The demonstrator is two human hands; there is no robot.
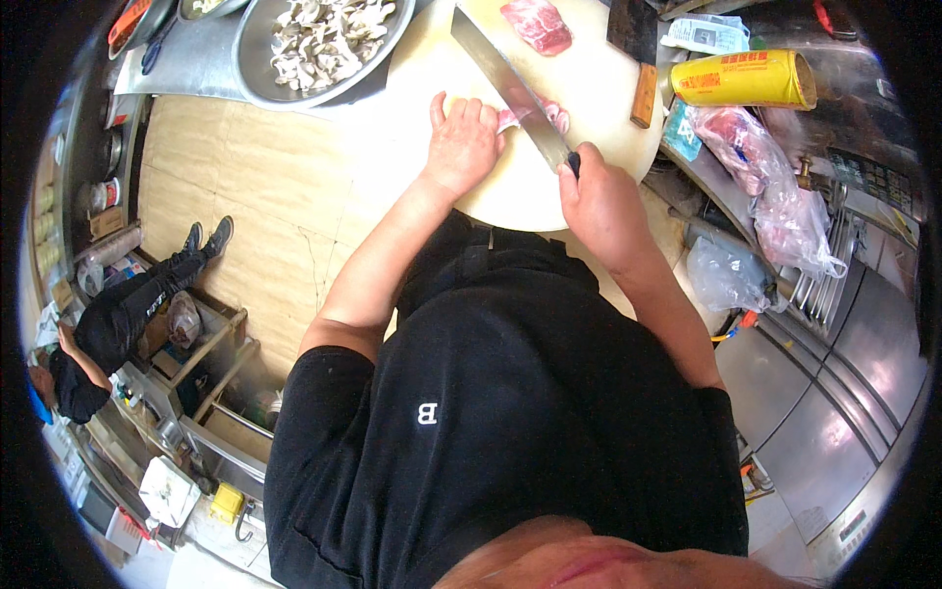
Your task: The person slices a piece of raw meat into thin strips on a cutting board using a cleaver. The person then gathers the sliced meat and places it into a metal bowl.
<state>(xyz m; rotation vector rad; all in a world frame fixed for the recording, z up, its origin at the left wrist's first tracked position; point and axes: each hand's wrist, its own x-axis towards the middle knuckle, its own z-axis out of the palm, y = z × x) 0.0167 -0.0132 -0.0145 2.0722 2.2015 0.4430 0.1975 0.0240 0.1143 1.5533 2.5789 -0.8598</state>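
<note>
A long knife (506, 83) lies slanted over a strip of raw pink meat (506, 120) on the round white cutting board (603, 137). My right hand (605, 201) is closed round its dark handle at the near right. Left of the blade, my left hand (463, 145) holds the strip's left end with curled fingers, its outermost finger sticking up. The fingertips are partly hidden. More of the strip shows right of the blade. A larger lump of raw meat (537, 26) sits on the board's far side. A cleaver with a wooden handle (644, 95) rests at the board's right edge.
Sliced mushrooms fill a metal bowl (257, 74) at the far left. On the right are a yellow roll (743, 79), bagged meat (731, 147) and a clear plastic bag (726, 273). Another person in dark clothes (123, 309) is at the left, by shelves.
</note>
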